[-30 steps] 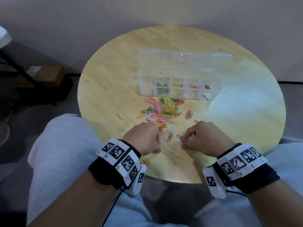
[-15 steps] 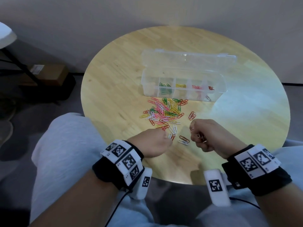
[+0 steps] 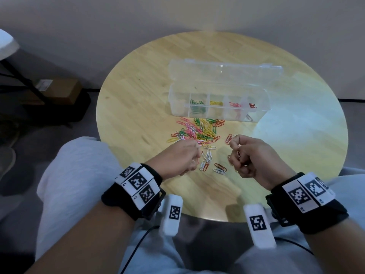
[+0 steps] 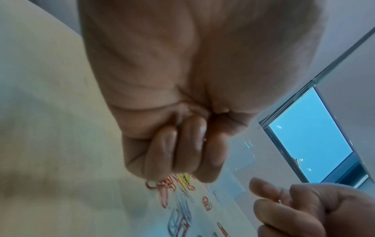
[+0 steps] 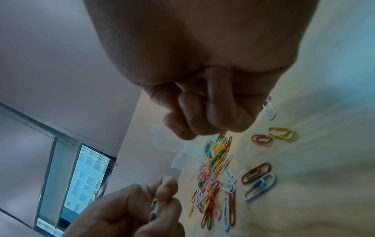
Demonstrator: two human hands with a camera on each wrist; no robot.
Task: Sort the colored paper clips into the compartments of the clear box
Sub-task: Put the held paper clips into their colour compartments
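Observation:
A pile of colored paper clips lies on the round wooden table, just in front of the clear box. The box's lid is open behind it; its compartments hold green clips, yellow clips and red clips. My left hand hovers at the pile's near edge, fingers curled, and pinches a pale clip. My right hand is fisted to the right of it, with a red clip showing inside its curled fingers.
A few loose red and white clips lie on the table between my hands. My grey-trousered knees sit under the table's near edge. A dark table leg and a cardboard box stand on the floor at left.
Both hands have lifted off the table and moved forward toward the pile. The right hand has closed from a pinch on the table into a raised fist.

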